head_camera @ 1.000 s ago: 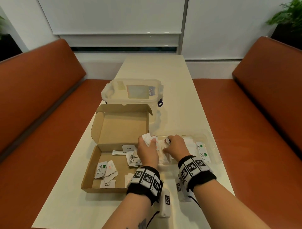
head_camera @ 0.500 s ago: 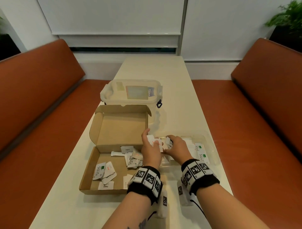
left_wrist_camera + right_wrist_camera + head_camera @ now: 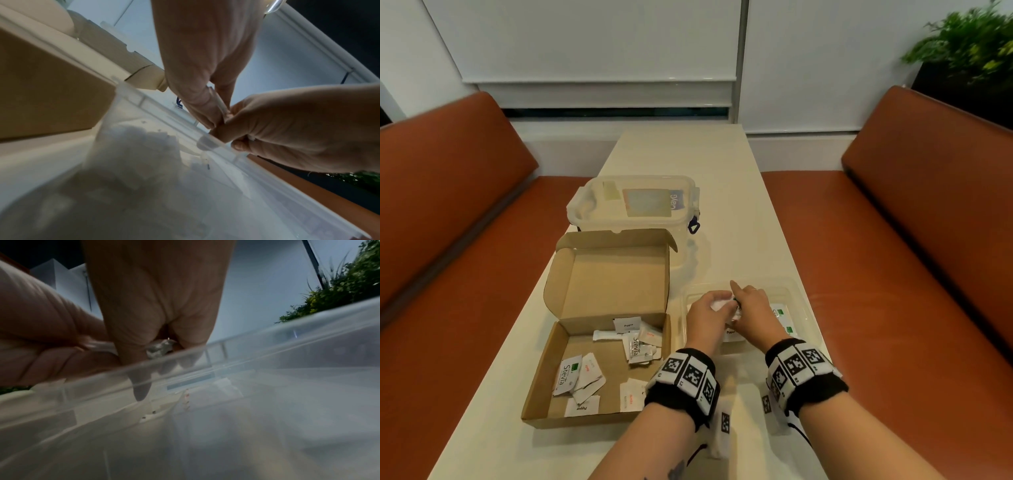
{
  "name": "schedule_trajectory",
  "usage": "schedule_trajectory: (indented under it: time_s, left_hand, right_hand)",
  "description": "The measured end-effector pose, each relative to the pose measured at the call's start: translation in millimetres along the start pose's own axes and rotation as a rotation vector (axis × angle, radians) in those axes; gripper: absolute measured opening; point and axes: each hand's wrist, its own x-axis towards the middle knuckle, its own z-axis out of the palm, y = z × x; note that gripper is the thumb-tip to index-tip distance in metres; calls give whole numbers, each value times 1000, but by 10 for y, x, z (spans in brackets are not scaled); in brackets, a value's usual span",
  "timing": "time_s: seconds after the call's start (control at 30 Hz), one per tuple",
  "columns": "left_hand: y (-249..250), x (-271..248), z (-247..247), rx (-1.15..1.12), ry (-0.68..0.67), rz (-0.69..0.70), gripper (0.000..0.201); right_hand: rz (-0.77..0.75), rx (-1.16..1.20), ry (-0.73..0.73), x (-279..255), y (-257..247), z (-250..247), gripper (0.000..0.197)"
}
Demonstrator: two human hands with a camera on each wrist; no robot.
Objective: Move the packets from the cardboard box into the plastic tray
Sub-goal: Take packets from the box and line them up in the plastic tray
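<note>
Nearest me, toward the worktop's left edge, the cardboard box [image 3: 599, 370] still holds about a dozen packets [image 3: 635, 346]; beyond, in the plastic tray [image 3: 803, 301], my left hand [image 3: 707, 317] and right hand [image 3: 751, 313] pinch one white packet [image 3: 717, 305] above several already moved.

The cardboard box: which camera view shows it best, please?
The head view. There the whole open cardboard box shows, lid raised, with loose packets on its floor, left of the plastic tray. The left wrist view gives only a blurred brown side of it at the picture's left. The right wrist view shows nothing of it.
</note>
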Motion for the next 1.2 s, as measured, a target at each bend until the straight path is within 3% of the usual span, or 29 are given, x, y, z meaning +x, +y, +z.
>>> schedule_trajectory:
  time_s: [0.13, 0.23, 0.3, 0.47, 0.57, 0.63, 0.73, 0.97, 1.1, 1.2]
  left_hand:
    - [-31, 29, 18, 25, 25, 9, 19]
    - [-33, 28, 32, 18, 17, 20, 20]
    - [-47, 11, 72, -1, 5, 25, 19]
    - [-52, -21, 175, -56, 36, 44, 17]
    - [-67, 3, 180, -38, 59, 27, 21]
    - [-112, 23, 176, -14, 62, 26, 23]
    - [-175, 43, 182, 1, 74, 46, 23]
    - [-224, 48, 202, 61, 127, 90, 23]
    - [-237, 47, 202, 88, 132, 93, 24]
    - [-241, 49, 205, 91, 118, 93, 25]
  right_hand:
    - [20, 205, -86, -72, 21, -132, 77]
    - [23, 476, -98, -144, 79, -298, 59]
    - [40, 555, -47, -168, 133, -379, 45]
    - [119, 516, 90, -186, 298, -436, 30]
    - [223, 571, 247, -214, 431, -480, 8]
    - [324, 499, 370, -235, 519, -512, 6]
    - [426, 267, 403, -289, 582, -502, 12]
    - [452, -77, 446, -294, 553, -293, 19]
    - [544, -56, 546, -195, 583, -213, 19]
    - [552, -45, 524, -122, 584, -222, 12]
